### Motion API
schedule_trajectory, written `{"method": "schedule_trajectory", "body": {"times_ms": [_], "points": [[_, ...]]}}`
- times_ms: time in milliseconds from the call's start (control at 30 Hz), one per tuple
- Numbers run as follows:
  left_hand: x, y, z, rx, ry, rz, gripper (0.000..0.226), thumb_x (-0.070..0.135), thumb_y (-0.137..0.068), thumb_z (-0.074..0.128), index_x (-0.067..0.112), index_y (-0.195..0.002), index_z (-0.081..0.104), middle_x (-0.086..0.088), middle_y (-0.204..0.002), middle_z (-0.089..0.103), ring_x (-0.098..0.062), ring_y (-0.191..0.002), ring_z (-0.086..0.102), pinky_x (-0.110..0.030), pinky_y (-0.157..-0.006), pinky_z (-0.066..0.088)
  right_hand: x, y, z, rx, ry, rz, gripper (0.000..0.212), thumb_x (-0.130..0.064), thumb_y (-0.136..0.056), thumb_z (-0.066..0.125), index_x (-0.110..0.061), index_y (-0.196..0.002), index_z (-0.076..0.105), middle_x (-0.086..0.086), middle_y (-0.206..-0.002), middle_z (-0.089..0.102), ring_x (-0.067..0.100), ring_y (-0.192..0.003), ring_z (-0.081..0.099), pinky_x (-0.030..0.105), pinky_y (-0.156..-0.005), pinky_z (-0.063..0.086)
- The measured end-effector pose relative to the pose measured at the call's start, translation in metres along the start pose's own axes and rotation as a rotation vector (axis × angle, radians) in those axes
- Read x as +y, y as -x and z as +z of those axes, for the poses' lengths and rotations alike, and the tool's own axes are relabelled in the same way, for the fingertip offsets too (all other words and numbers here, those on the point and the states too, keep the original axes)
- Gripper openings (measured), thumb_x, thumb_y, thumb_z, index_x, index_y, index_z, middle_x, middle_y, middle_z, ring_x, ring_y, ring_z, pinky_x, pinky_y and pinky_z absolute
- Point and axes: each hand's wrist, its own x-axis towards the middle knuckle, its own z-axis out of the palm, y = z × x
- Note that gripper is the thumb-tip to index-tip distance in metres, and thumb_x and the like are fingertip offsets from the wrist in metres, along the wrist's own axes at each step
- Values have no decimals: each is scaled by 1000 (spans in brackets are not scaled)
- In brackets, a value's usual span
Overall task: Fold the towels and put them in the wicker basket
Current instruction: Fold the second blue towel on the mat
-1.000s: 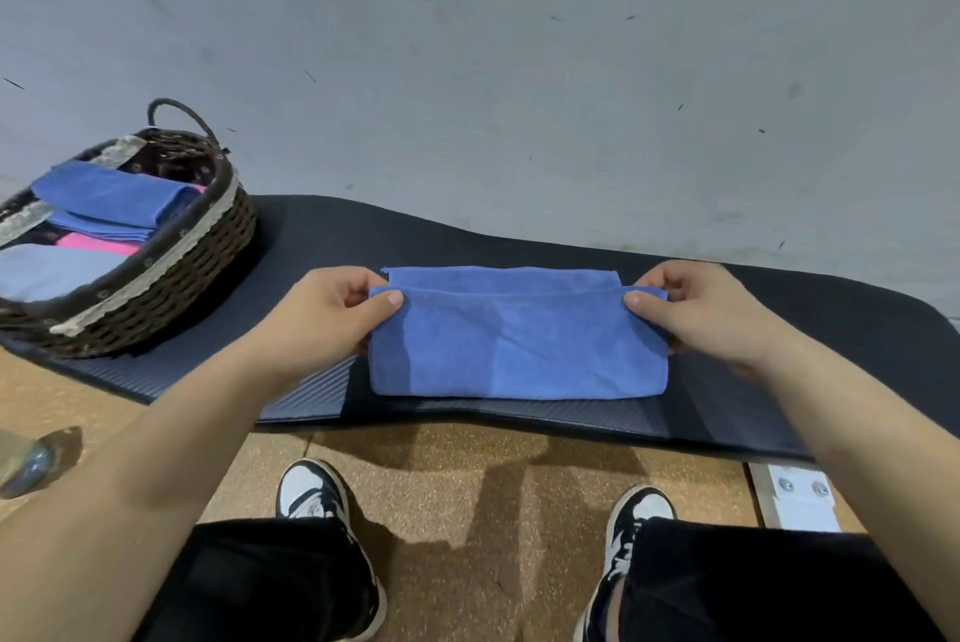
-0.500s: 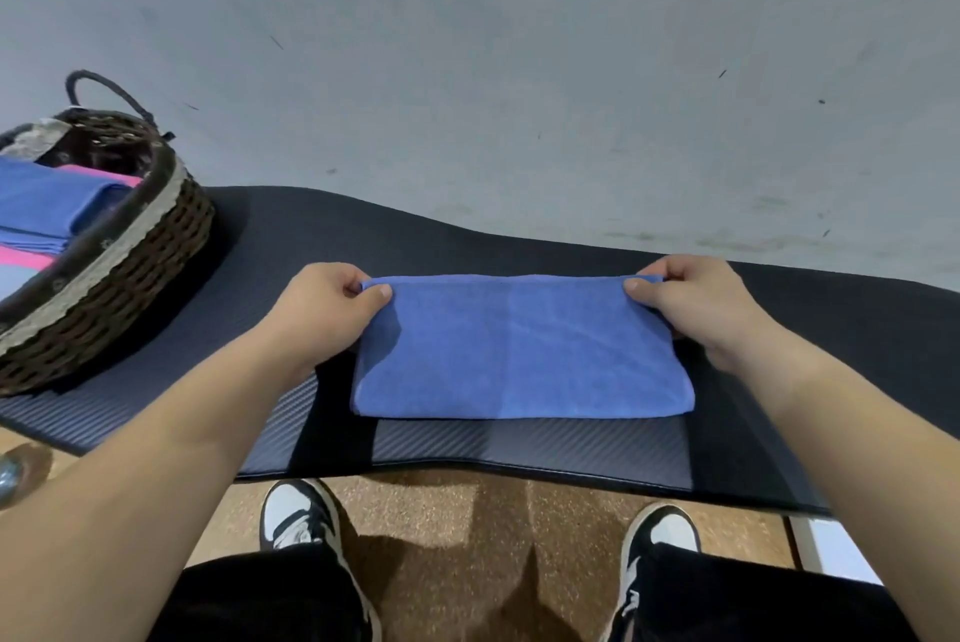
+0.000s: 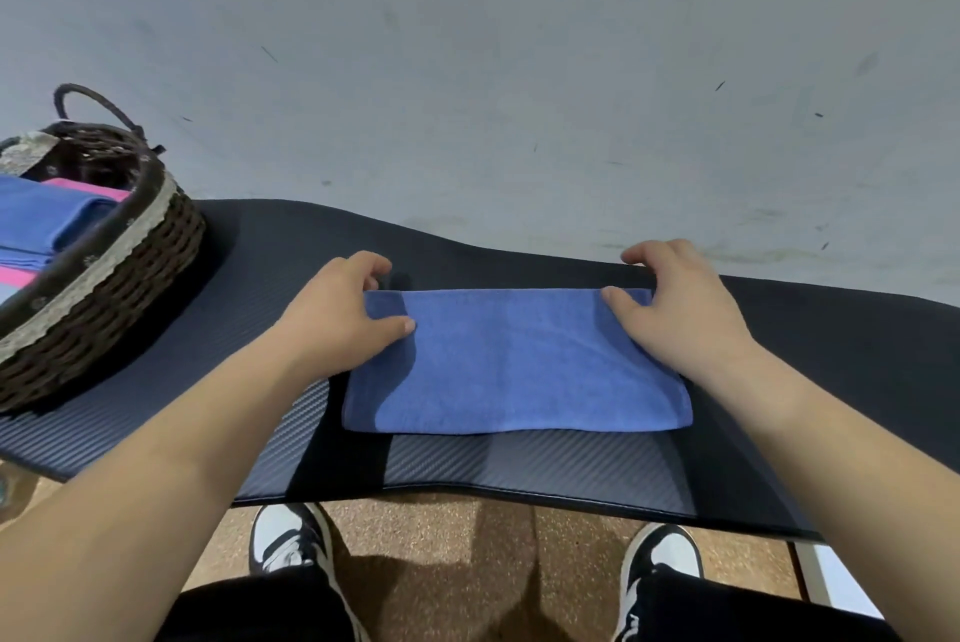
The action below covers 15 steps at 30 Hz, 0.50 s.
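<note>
A blue towel (image 3: 514, 366), folded into a flat rectangle, lies on the black mat (image 3: 545, 470) in front of me. My left hand (image 3: 337, 319) rests on its far left corner, thumb flat on the cloth and fingers curled just past the edge. My right hand (image 3: 675, 309) rests on the far right corner in the same way, fingers spread onto the mat. Neither hand lifts the cloth. The wicker basket (image 3: 114, 272) stands at the left end of the mat and holds folded blue and pink towels (image 3: 47, 220).
A grey wall rises right behind the mat. Below the mat's near edge I see a brown floor, my two black-and-white shoes (image 3: 291, 543) and my dark trousers. A white object (image 3: 841, 584) shows at the lower right.
The front half of the towel was carried to the far edge and laid flat. Both hands have gone from pinching the corners to resting on them. The camera has swung right, pushing the basket toward the left edge.
</note>
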Motion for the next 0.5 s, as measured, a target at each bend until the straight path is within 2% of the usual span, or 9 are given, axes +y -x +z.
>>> {"method": "schedule_trajectory", "body": {"times_ms": [67,133,200,233,300,333,367,433,500], "points": [[4,2,-2,-57,-1,-27,56,40,-81,82,26,-129,58,6,-121,61,-17,-108,60,-34,-87,51,-10,10,1,-124,-24,-142,61,-51,-93,65,-24,-146,53,0,-151,48,22,-143,42,35,-113,36],[7,2,-4,-83,25,-92,39,38,-81,83,24,-112,64,6,-106,66,-16,-95,63,-37,-79,54,-18,23,9,-345,30,-187,83,-69,-88,58,-32,-159,35,0,-170,22,20,-159,10,43,-129,11],[9,2,-5,-109,44,-168,35,38,-79,83,12,-93,64,2,-86,65,-19,-78,61,-38,-68,51,-15,30,20,-489,167,-206,103,-89,-76,39,-42,-163,14,-4,-174,-3,16,-159,-14,49,-128,-8],[11,2,-6,-123,65,-207,39,37,-78,83,7,-82,58,0,-77,59,-20,-69,54,-36,-61,44,-11,30,24,-505,205,-217,107,-93,-70,31,-45,-163,8,-6,-174,-9,15,-158,-19,49,-127,-12],[13,6,-6,-148,145,-261,45,33,-76,83,12,-72,43,-3,-70,42,-19,-63,39,-32,-56,30,-5,28,26,-486,203,-221,107,-96,-67,27,-49,-162,5,-9,-174,-11,12,-157,-22,51,-125,-16],[14,8,-8,-148,204,-276,44,30,-76,83,14,-72,42,-3,-69,41,-19,-63,38,-31,-56,28,-3,27,25,-475,213,-222,106,-97,-67,27,-51,-161,5,-10,-174,-10,11,-157,-22,53,-125,-17],[13,9,-11,-149,280,-282,41,28,-77,83,12,-73,46,-1,-69,48,-19,-63,44,-30,-56,31,-2,25,23,-468,246,-228,106,-98,-68,27,-52,-160,4,-10,-174,-10,12,-157,-22,55,-124,-18],[12,13,-20,-172,481,-303,27,26,-82,83,4,-86,67,-2,-81,74,-24,-75,70,-32,-59,47,-4,25,22,-477,318,-230,108,-100,-67,27,-52,-160,-1,-10,-173,-13,13,-157,-23,58,-122,-21],[9,18,-28,-177,628,-306,25,27,-89,80,8,-104,75,-8,-95,81,-30,-91,78,-42,-72,63,-9,28,24,-494,337,-226,113,-101,-64,27,-52,-160,-4,-8,-173,-15,15,-157,-25,59,-121,-21]]}}
